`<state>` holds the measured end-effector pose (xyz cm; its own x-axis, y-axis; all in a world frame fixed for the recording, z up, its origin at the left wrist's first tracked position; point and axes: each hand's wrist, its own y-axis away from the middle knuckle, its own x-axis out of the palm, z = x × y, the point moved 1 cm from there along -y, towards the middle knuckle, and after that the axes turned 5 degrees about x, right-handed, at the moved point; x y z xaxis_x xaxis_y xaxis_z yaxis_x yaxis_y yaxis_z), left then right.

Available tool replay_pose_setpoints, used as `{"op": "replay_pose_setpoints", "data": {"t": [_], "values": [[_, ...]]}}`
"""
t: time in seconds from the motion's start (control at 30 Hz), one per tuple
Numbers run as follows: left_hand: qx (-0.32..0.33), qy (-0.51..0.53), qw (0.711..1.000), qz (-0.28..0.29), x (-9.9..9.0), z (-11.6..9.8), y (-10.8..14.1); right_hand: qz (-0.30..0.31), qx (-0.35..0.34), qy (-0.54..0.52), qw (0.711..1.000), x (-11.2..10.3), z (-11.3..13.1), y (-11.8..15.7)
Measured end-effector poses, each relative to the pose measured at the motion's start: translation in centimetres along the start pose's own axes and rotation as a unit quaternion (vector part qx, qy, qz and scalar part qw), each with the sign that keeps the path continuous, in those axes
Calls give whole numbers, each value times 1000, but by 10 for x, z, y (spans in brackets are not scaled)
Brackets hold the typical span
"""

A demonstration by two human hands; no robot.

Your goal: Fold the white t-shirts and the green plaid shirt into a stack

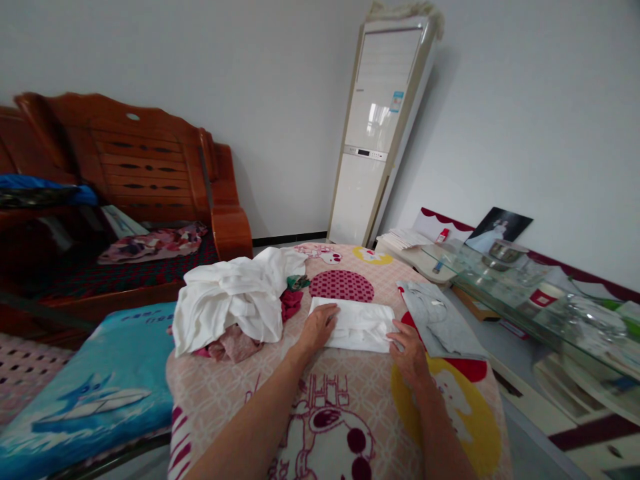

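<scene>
A white garment [361, 325], folded into a flat oblong, lies across the round, patterned table in front of me. My left hand [320, 327] is at its left end, the fingers bent over the edge and pressed on the cloth. At the right end, my right hand [407, 348] has the edge between thumb and fingers. Just right of that hand is a folded grey garment [440, 320]. Left of my left hand sits a loose heap of white clothes [233, 293], with dusty pink cloth [235, 343] and dark red cloth [291, 303] showing from under it.
The table bears a cartoon-printed cloth [350, 393]. To the left are a blue printed cushion [100, 387] and a carved wooden sofa [145, 167]. A glass-topped cabinet [520, 313] with a metal bowl [507, 252] stands right. Behind is a tall air conditioner [377, 127].
</scene>
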<state>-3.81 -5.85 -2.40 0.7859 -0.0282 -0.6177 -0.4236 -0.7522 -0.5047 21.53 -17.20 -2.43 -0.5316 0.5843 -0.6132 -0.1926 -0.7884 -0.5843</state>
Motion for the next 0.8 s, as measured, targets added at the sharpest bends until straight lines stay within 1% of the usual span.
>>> {"op": "replay_pose_setpoints", "data": {"t": [0.17,0.3,0.43,0.5,0.7,0.8], "values": [[-8,-1,1000,6,-1,-1,-1,-39,39,-53,997,-9,-2,-1],[-14,8,1000,6,-1,0,-1,-34,38,-39,998,-15,-6,-1],[-7,10,1000,6,0,2,-1,-10,25,-2,1000,-12,-10,0],[-2,8,1000,5,1,3,0,-8,23,3,1000,-11,-9,0],[-11,-2,1000,15,-2,-1,-1,-54,19,-29,998,-8,2,-3],[-13,-3,1000,20,-3,-3,-1,-47,12,-32,998,2,2,-3]]}}
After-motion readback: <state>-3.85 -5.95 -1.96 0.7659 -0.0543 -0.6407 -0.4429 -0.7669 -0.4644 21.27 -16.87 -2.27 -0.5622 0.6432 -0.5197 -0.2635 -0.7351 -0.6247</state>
